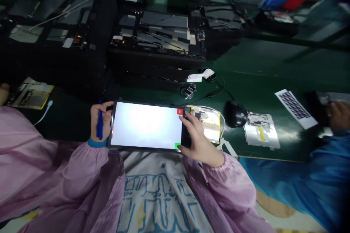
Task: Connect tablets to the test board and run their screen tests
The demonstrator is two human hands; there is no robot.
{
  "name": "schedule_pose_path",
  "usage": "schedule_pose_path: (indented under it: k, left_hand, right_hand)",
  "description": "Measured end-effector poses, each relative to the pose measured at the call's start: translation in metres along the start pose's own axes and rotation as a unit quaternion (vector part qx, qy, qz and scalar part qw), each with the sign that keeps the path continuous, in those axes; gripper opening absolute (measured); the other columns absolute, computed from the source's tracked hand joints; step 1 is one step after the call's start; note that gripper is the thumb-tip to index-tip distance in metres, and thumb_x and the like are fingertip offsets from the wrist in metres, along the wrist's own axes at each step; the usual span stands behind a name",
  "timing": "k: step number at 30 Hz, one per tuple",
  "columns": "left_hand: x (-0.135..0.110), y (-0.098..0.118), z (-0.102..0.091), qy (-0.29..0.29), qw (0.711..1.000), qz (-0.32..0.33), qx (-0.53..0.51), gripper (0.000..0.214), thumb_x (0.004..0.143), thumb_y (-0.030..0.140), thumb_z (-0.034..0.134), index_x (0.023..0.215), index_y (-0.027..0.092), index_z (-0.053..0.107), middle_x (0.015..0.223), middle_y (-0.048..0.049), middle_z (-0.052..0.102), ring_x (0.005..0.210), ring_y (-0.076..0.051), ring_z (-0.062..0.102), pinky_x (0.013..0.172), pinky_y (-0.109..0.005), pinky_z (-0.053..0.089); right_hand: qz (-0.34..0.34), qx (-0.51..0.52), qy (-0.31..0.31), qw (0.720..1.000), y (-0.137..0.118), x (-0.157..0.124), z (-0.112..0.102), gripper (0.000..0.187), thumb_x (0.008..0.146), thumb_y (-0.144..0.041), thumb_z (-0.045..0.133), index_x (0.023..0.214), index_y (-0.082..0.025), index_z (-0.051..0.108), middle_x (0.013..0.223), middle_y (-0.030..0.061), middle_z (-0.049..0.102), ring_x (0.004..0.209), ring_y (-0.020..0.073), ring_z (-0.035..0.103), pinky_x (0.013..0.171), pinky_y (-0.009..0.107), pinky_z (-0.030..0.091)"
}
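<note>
A tablet (147,125) with a bright white screen lies across my lap side of the bench edge, a red square at its upper right corner and a green one at its lower right. My left hand (98,122) grips its left edge and also keeps a blue pen (100,125) upright against the palm. At the right end, my right hand (199,140) is closed over the tablet, thumb by the green square, fingers by the red one. Just behind that hand is an opened device with a yellow-edged battery (212,125), a white cable looped around it.
Foam trays (158,49) of screens and parts stand behind. To the right are a black round device (236,114), a metal-backed panel (261,130) and a white perforated sheet (295,108). Co-workers sit on both sides, a blue sleeve (328,167) on the right.
</note>
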State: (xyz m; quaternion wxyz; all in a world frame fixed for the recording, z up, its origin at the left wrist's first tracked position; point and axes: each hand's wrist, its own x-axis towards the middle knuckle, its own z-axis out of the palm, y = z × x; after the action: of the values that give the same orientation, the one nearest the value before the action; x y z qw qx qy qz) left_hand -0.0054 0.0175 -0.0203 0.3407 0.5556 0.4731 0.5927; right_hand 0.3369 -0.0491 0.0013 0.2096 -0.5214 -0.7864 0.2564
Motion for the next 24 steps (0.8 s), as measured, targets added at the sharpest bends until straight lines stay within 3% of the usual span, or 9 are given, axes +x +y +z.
schedule_pose_path:
  k: [5, 10, 17, 24]
  left_hand:
    - [0.0, 0.001, 0.0, 0.006, 1.0, 0.001, 0.024, 0.039, 0.082, 0.055, 0.062, 0.09, 0.023, 0.04, 0.11, -0.0073, 0.061, 0.086, -0.019, 0.067, 0.07, -0.033, 0.053]
    - [-0.001, 0.001, 0.001, 0.011, 1.0, 0.01, 0.024, 0.036, 0.083, 0.052, 0.061, 0.089, 0.023, 0.041, 0.11, -0.0087, 0.061, 0.096, -0.021, 0.065, 0.075, -0.035, 0.053]
    - [-0.005, 0.0, 0.0, 0.006, 0.999, 0.002, 0.038, 0.033, 0.083, 0.05, 0.061, 0.089, 0.023, 0.043, 0.11, -0.0101, 0.062, 0.086, -0.021, 0.065, 0.072, -0.037, 0.051]
    - [-0.007, 0.004, 0.0, 0.006, 0.999, -0.025, 0.028, 0.035, 0.082, 0.051, 0.062, 0.088, 0.023, 0.043, 0.11, -0.0086, 0.062, 0.07, -0.015, 0.062, 0.067, -0.032, 0.049]
  right_hand:
    - [-0.018, 0.012, 0.036, 0.999, -0.001, -0.003, -0.006, 0.084, 0.08, -0.041, 0.059, 0.15, -0.024, 0.014, 0.153, 0.0142, 0.025, 0.145, 0.0377, 0.014, 0.112, 0.067, 0.018]
    - [-0.043, -0.095, 0.138, 0.985, -0.025, -0.011, 0.004, 0.072, 0.08, -0.05, 0.062, 0.141, -0.022, 0.035, 0.149, 0.0167, 0.032, 0.143, 0.0404, 0.017, 0.11, 0.07, 0.015]
    - [-0.142, -0.209, 0.105, 0.962, -0.054, -0.017, 0.042, 0.041, 0.086, -0.033, 0.063, 0.126, -0.028, 0.054, 0.141, 0.0096, 0.047, 0.142, 0.0344, 0.021, 0.113, 0.067, 0.007]
    - [-0.159, -0.201, 0.116, 0.96, -0.053, -0.013, 0.045, 0.034, 0.088, -0.026, 0.061, 0.121, -0.029, 0.058, 0.14, 0.0077, 0.05, 0.141, 0.0336, 0.023, 0.111, 0.069, 0.01]
